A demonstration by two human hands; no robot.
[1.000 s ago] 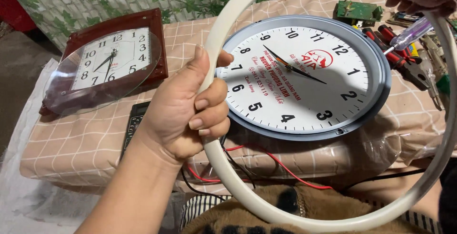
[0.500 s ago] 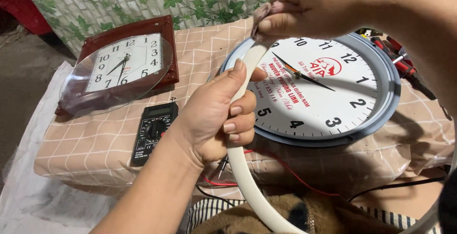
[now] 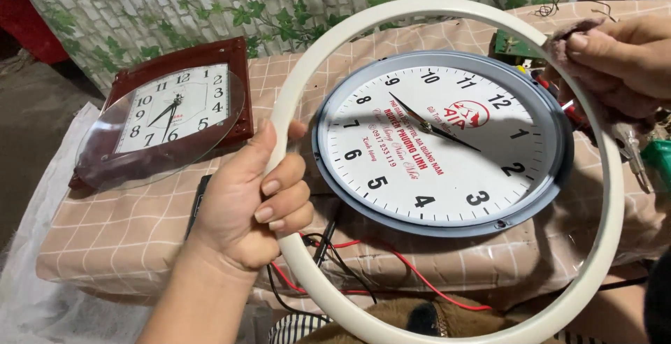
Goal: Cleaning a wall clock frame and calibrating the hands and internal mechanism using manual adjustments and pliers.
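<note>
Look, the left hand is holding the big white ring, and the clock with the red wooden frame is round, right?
Not quite. The left hand does hold the big white ring, but the clock with the red wooden frame is rectangular, not round. The round one is the blue-rimmed clock beside it, as the head view shows.

Square red-framed clock (image 3: 183,103), glass disc (image 3: 150,141), checked cloth (image 3: 112,246).

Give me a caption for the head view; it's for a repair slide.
Left hand holds a white clock ring; right hand presses a cloth to its rim.
</note>
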